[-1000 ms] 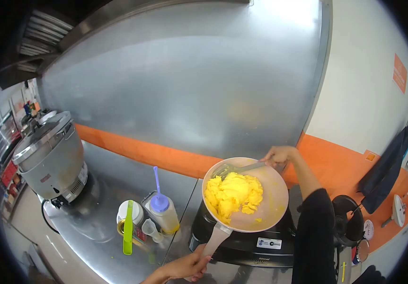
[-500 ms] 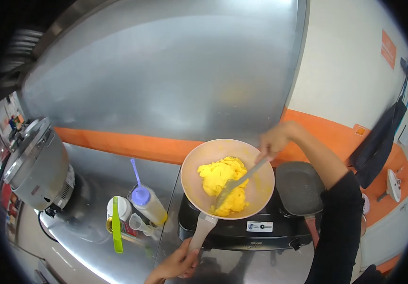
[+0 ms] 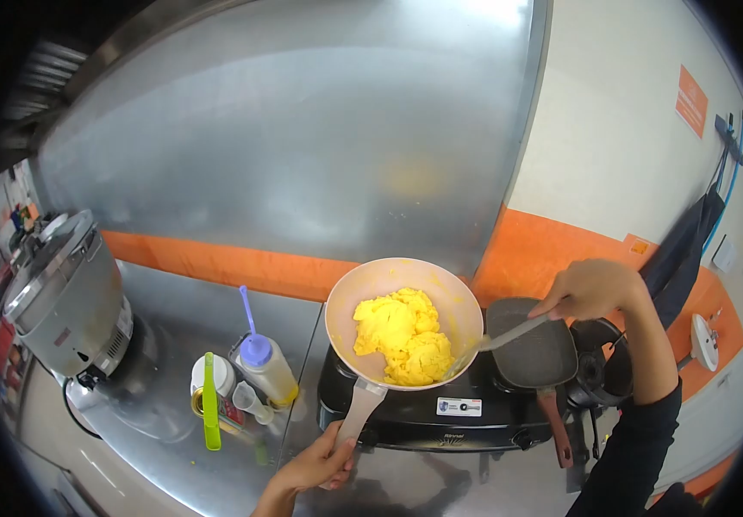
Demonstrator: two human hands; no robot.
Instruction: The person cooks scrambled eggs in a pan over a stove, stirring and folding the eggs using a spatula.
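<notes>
At the near side of the pale pan (image 3: pixel 466 314), the handle (image 3: pixel 359 412) is wrapped by the grip of the left hand (image 3: pixel 324 461). Inside the pale pan, the yellow food (image 3: pixel 402 336) is gathered in two joined lumps, and bare pink surface is left showing around it. To the right of the pale pan, the spatula (image 3: pixel 514 333) is pinched in the grip of the right hand (image 3: pixel 587 289), which is held above the dark square pan (image 3: pixel 531 358). Half a second ago the blade is seen laid across the food; now it is drawn out to the pale pan's right rim and kept just inside, where contact with the lumps cannot be told. By this shift, the food seems to be worked from its outer edge rather than pressed from above. Left of the pale pan, the squeeze bottle (image 3: pixel 270 370) and the green utensil (image 3: pixel 211 405) are seen over the table (image 3: pixel 208 314). Behind the pale pan, the metal panel (image 3: pixel 285 146) is set.
</notes>
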